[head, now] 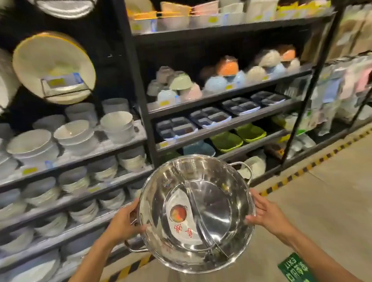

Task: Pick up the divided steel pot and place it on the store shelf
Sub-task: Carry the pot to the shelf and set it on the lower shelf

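I hold the divided steel pot in front of me, above the floor and just short of the store shelf. It is round and shiny, with a curved wall splitting its inside and a white label with a red picture in the left half. My left hand grips its left rim beside a loop handle. Against the right rim presses my right hand, fingers flat. A second loop handle shows at the pot's far right.
Black metal racks fill the view: white bowls and plates at left, coloured bowls, dark divided trays and green dishes at centre. Yellow-black tape marks the floor edge. A green exit sticker lies on the concrete floor.
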A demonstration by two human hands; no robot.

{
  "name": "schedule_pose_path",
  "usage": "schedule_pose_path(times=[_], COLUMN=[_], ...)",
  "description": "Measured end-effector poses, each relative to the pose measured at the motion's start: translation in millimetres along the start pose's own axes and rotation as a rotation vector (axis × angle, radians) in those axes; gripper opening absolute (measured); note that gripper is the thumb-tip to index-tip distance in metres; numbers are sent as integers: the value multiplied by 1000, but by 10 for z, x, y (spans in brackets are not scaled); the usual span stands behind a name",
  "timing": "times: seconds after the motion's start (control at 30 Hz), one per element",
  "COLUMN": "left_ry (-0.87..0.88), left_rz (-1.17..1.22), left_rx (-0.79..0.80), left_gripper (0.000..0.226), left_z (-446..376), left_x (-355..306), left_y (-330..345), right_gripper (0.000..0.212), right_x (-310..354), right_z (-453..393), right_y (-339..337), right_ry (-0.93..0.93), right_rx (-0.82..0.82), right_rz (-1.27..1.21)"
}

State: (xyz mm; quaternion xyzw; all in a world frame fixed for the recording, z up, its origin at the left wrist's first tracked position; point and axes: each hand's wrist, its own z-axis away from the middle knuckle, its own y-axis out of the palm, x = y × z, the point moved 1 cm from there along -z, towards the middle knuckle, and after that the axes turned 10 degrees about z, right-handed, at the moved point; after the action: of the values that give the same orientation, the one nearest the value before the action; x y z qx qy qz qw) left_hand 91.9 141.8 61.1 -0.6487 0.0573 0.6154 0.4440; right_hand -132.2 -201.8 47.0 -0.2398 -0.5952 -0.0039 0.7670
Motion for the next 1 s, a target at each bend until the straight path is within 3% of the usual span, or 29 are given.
schedule_pose_path(times=[0.17,0.3,0.4,0.63,1.0], left_ry=[-155,-244,-339,-466,-627], left_rz=[26,82,157,191,245], left_rx=[-211,-383,-488,-708,-975], left_gripper=[94,79,87,82,93], left_z=[1183,2347,3238,5380,7874], left_x=[606,1188,1600,2315,3385], left_y=[-665,-1198,-1536,-2324,-3350], right_gripper=[106,109,111,95,100], right_x=[457,854,1147,1729,2687], right_z=[-208,-189,-68,581,1626], right_y=[1002,2146,3087,5400,8443], right_ry=[-42,-66,-91,-162,-282], right_rx=[262,462,595,817,1130], right_rz=[10,55,72,71,135])
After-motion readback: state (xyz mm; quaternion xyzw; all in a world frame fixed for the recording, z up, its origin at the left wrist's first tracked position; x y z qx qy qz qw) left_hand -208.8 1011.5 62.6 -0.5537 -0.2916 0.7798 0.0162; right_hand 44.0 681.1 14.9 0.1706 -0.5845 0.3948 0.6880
